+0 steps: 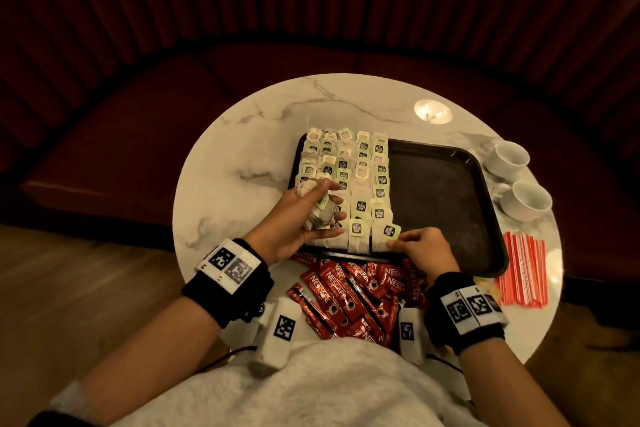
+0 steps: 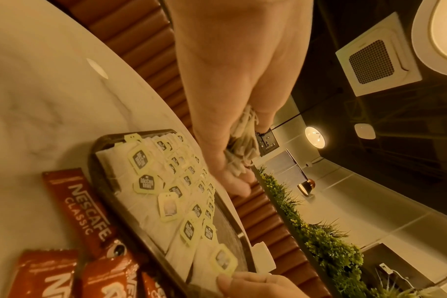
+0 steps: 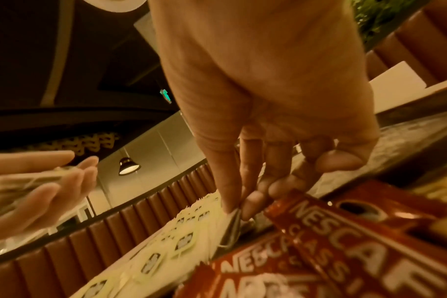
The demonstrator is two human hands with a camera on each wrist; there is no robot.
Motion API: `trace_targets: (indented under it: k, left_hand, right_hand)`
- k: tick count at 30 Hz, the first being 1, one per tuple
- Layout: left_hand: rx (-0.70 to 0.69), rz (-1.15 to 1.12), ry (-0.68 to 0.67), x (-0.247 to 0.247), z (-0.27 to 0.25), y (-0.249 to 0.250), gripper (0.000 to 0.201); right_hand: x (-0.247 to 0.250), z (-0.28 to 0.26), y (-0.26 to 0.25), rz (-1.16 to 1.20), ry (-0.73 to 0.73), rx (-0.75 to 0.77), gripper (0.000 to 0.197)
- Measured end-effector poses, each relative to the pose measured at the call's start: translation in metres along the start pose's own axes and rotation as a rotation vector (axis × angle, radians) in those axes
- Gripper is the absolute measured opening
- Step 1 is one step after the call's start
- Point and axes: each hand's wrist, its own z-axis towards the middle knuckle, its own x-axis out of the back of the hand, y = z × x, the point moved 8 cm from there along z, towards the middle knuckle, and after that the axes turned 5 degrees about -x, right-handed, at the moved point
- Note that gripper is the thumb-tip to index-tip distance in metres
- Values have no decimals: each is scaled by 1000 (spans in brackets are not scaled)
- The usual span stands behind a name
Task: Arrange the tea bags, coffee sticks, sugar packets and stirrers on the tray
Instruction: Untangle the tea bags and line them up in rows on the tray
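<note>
A dark tray (image 1: 446, 204) lies on the round marble table; rows of tea bags (image 1: 346, 170) with green tags cover its left half. My left hand (image 1: 304, 215) hovers over the tray's near left part and holds a bunch of tea bags (image 1: 320, 215) (image 2: 240, 145). My right hand (image 1: 412, 246) pinches the corner of one tea bag (image 1: 384, 236) (image 3: 231, 227) at the near end of the rightmost row. Red coffee sticks (image 1: 356, 291) lie piled on the table in front of the tray. Red-and-white stirrers (image 1: 523, 270) lie right of the tray.
Two white cups (image 1: 519, 184) stand at the table's right edge beyond the stirrers. The tray's right half (image 1: 440, 191) is bare. A dark red padded bench (image 1: 173, 80) curves round the far side of the table (image 1: 242, 149).
</note>
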Motion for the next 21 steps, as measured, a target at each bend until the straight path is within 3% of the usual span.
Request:
trace_targets:
  k: [6,11,16,21]
  left_hand:
    - [12,31,13,6,1,0,21]
    - [13,34,35,8,1,1,23]
    - [16,18,49,10,1,2,26]
    - [21,-32,53,7,1,3,27]
  right_hand:
    - [1,-5,-8,-93,10,56,41]
    - [-4,-7,-14,-80,-60,74,39]
    - [8,-9,-19,-86,10,86,35]
    - [21,-22,-40,-21,44,216,25]
